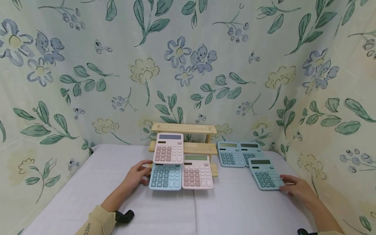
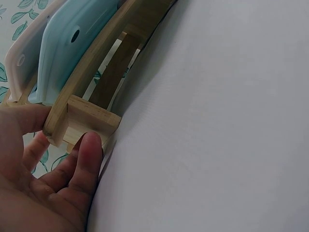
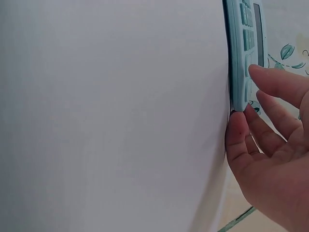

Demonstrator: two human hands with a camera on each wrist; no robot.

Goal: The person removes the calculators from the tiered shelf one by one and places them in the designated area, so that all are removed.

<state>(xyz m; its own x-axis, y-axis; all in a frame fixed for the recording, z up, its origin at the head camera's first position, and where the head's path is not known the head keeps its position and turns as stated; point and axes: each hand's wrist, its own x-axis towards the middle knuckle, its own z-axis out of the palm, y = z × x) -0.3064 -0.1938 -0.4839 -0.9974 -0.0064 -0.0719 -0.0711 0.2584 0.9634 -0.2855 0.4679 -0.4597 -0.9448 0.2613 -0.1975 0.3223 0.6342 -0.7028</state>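
A wooden rack (image 1: 188, 148) with stepped tiers stands on the table. My left hand (image 1: 137, 175) is at its left side; in the left wrist view, fingers curl round the bare end of the wooden rack (image 2: 94, 113). On the rack are a pink calculator (image 1: 168, 148) higher up, then a blue calculator (image 1: 165, 178) and another pink calculator (image 1: 197, 173) side by side below. Over on the right, my right hand (image 1: 298, 189) grips the lower right corner of a light blue calculator (image 1: 266, 174), with fingers above and below its edge (image 3: 237, 72).
Two more blue calculators (image 1: 230, 155) lie side by side on the table, right of the rack and behind the held one. White cloth (image 1: 117, 153) covers the table. Floral fabric (image 1: 188, 94) hangs behind it and along both sides.
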